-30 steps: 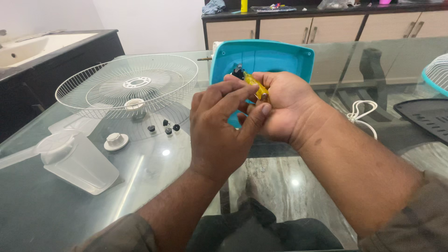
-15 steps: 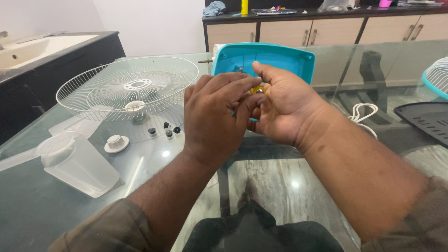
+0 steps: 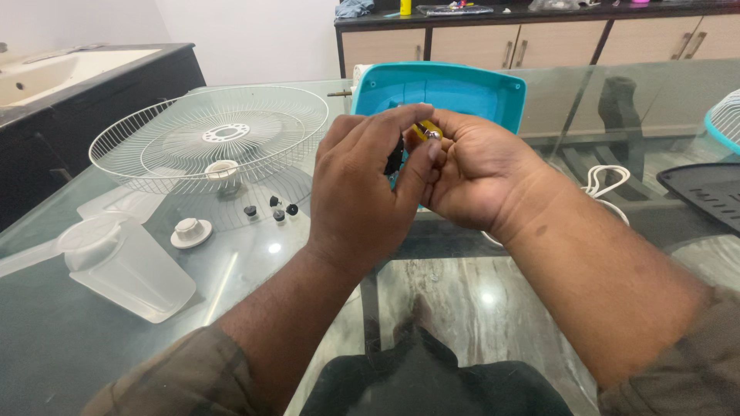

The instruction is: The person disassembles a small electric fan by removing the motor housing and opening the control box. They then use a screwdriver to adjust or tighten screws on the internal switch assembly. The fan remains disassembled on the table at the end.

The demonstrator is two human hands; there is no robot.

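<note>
Both hands raised together above the glass table (image 3: pixel 154 362), in front of the teal plastic housing (image 3: pixel 462 88): left hand (image 3: pixel 370 192) back up, fingers curled over, thumb and forefinger pinching the small yellow part (image 3: pixel 425 129). Right hand (image 3: pixel 482 177) clenched around the same part from the right, knuckles touching the left fingertips; part mostly hidden between them. White wire fan guard (image 3: pixel 208 135) and small black screws (image 3: pixel 271 209) lie on the table to the left, well apart.

Wire fan guard (image 3: pixel 208 135) left on glass table (image 3: pixel 462 293), small knobs (image 3: pixel 271 209) before it, plastic housing (image 3: pixel 443 88) right of it
</note>
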